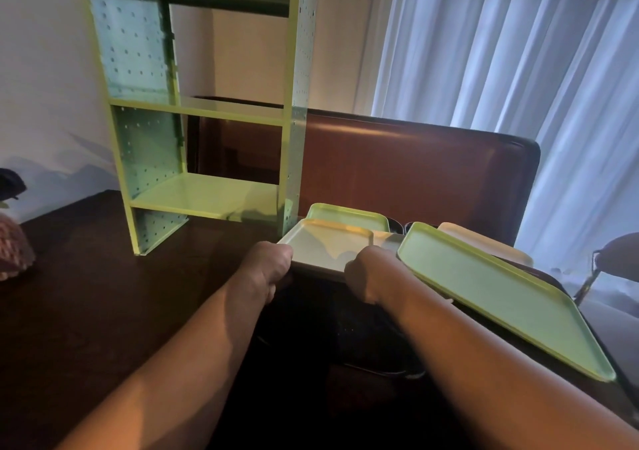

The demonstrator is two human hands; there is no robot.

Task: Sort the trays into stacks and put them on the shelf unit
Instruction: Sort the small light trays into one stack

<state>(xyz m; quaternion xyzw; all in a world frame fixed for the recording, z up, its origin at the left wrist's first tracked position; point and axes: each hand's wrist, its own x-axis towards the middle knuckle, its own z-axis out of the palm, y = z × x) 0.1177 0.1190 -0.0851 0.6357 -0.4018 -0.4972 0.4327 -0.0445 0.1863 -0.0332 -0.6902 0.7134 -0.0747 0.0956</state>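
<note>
Probably 2 hands on white tray

Fingers of left hand and right hand hidden under white tray; shelf unit top cropped.

Shelf unit stands on the dark table, open at the front. Lower shelf and middle shelf both bare, so entry is straight in between the perforated side panels. Right upright sits just beside the green tray behind the white tray, tight corner there. Large green tray blocks the right side, tilted over the table edge. Brown headboard closes off the back. Table left of the shelf unit is open up to the knitted thing at the far left edge.
</note>
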